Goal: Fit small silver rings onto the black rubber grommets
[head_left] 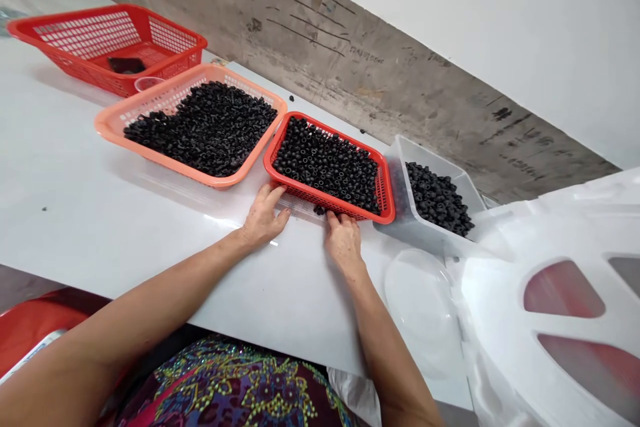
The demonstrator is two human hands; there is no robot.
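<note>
A small red basket (387,188) full of small black ring-like pieces (325,163) stands before me on the white table. My left hand (265,217) rests at its front left, fingers stretched toward the lower side and thumb spread away. At the front right is my right hand (344,240), its bent fingers slightly apart under the rim, tips partly hidden. A few loose black pieces (319,210) lie between the hands, close to my right fingers. Something clear and flat (300,208) shows below the basket's front edge.
On the left, an orange basket (113,121) holds many black pieces; behind it stands a larger red basket (85,67) with a dark object inside. To the right are a clear bin (417,227) of black pieces, a clear round lid (417,287) and a white plastic stool (510,280).
</note>
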